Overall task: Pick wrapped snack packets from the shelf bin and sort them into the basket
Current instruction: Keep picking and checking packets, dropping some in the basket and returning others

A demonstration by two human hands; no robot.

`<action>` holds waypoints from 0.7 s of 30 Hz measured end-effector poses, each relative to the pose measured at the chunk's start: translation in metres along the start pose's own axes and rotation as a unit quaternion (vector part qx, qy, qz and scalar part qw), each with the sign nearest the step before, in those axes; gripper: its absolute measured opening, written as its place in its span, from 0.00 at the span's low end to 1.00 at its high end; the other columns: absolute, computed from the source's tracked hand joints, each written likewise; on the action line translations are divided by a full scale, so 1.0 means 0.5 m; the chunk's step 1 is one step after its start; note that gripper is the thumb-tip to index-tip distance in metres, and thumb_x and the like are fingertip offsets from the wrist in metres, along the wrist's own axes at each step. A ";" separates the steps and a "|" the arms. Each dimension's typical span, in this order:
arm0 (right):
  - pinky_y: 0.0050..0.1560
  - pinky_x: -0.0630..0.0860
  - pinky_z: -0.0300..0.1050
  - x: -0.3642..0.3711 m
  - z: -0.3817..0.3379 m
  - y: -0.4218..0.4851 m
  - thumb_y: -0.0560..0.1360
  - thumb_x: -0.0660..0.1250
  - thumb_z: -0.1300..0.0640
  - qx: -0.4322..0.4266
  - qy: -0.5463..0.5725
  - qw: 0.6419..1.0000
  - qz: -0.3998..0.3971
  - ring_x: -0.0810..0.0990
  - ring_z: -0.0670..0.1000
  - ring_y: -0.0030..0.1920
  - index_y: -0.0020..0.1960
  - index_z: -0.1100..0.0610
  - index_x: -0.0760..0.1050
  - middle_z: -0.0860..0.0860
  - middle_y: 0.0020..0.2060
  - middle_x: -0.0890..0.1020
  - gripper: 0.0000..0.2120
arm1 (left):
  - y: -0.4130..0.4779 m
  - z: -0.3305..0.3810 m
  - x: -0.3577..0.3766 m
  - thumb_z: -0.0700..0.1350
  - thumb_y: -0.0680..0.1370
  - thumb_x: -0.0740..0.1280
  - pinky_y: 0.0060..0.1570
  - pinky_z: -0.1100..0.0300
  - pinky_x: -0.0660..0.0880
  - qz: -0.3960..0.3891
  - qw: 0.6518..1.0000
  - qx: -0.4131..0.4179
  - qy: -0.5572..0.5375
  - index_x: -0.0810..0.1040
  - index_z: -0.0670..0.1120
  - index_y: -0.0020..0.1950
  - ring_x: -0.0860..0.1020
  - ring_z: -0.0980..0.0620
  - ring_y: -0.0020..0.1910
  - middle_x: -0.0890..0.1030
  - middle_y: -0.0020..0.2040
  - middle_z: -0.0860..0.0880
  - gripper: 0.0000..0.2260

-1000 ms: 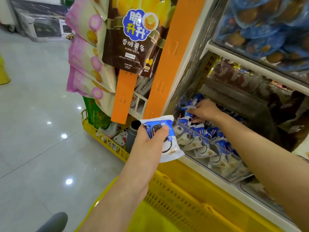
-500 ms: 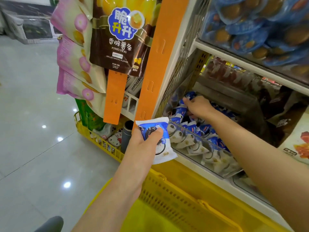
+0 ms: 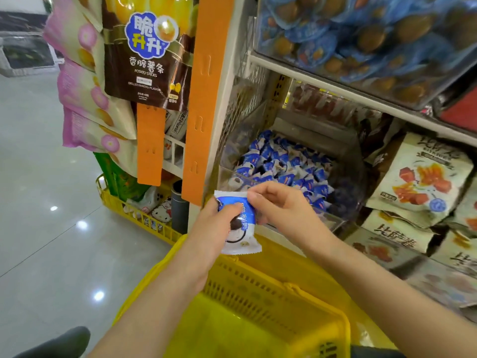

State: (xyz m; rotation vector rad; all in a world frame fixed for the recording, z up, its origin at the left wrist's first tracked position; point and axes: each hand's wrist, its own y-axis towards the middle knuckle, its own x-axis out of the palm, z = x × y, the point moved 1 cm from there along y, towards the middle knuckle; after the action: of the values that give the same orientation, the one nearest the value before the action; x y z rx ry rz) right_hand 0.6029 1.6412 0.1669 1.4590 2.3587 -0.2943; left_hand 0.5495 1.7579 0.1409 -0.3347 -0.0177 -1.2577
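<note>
Packet, blue and white with a cookie print, is held upright in the air just in front of the shelf bin and above the far rim of the yellow basket; it is not yet in the basket. Left hand grips it from the left, thumb across the front face and fingers curled behind. Right hand is at the upper right corner, thumb on the top seam and fingers curled in behind, pinching there; I cannot tell whether a second packet is tucked behind the first. Many loose packets remain in the bin. The visible part of the basket floor looks bare. Judgement: this is the transfer step, early in the sort. To do it well I would keep one firm grip on the flat body rather than the thin seam, bring the packet straight down past the near rim, and release low so it lies flat and does not bounce out. Orange strip and hanging potato-stick bag sit to the left, clear of that path.
</note>
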 end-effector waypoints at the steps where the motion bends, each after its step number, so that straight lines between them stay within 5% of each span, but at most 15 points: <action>1: 0.39 0.78 0.37 -0.004 0.007 -0.007 0.76 0.64 0.58 0.023 0.032 0.999 -0.001 0.78 0.43 0.35 0.47 0.60 0.78 0.53 0.39 0.81 0.06 | 0.000 -0.006 0.005 0.41 0.78 0.61 0.18 0.74 0.63 -0.006 1.000 0.008 0.006 0.71 0.48 0.41 0.69 0.65 0.16 0.72 0.19 0.58 0.06; 7: 0.41 0.79 0.37 -0.022 0.054 -0.049 0.75 0.66 0.62 0.074 0.142 0.987 0.016 0.79 0.46 0.38 0.49 0.63 0.78 0.56 0.40 0.82 0.06 | -0.011 -0.032 0.023 0.42 0.79 0.62 0.30 0.73 0.72 -0.043 0.996 0.057 0.051 0.76 0.48 0.45 0.77 0.65 0.29 0.79 0.35 0.53 0.05; 13: 0.35 0.75 0.33 -0.016 0.086 -0.061 0.74 0.67 0.62 0.049 0.105 0.993 0.023 0.77 0.41 0.33 0.42 0.56 0.79 0.50 0.34 0.82 0.03 | -0.007 -0.055 0.029 0.44 0.78 0.62 0.35 0.65 0.71 -0.038 0.991 0.080 0.104 0.76 0.42 0.44 0.75 0.54 0.36 0.78 0.36 0.47 0.07; 17: 0.35 0.73 0.33 -0.023 0.102 -0.067 0.72 0.69 0.63 0.000 0.050 0.998 0.044 0.76 0.41 0.32 0.40 0.55 0.79 0.49 0.33 0.81 0.04 | -0.003 -0.066 0.037 0.43 0.79 0.62 0.28 0.68 0.67 -0.035 0.988 0.082 0.125 0.73 0.35 0.44 0.71 0.58 0.26 0.74 0.29 0.50 0.11; 21: 0.40 0.73 0.36 -0.028 0.110 -0.084 0.73 0.69 0.58 -0.131 -0.153 0.973 0.112 0.76 0.42 0.37 0.42 0.53 0.79 0.45 0.36 0.80 0.02 | -0.005 -0.073 0.049 0.42 0.78 0.62 0.25 0.71 0.68 -0.047 0.993 0.053 0.096 0.74 0.38 0.41 0.73 0.61 0.26 0.75 0.31 0.49 0.09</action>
State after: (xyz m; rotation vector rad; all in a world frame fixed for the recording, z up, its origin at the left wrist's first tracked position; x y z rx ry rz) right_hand 0.5812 1.5914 0.1217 1.4194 1.8907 -0.1308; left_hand 0.5488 1.7252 0.1116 -0.1202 0.0651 -1.3729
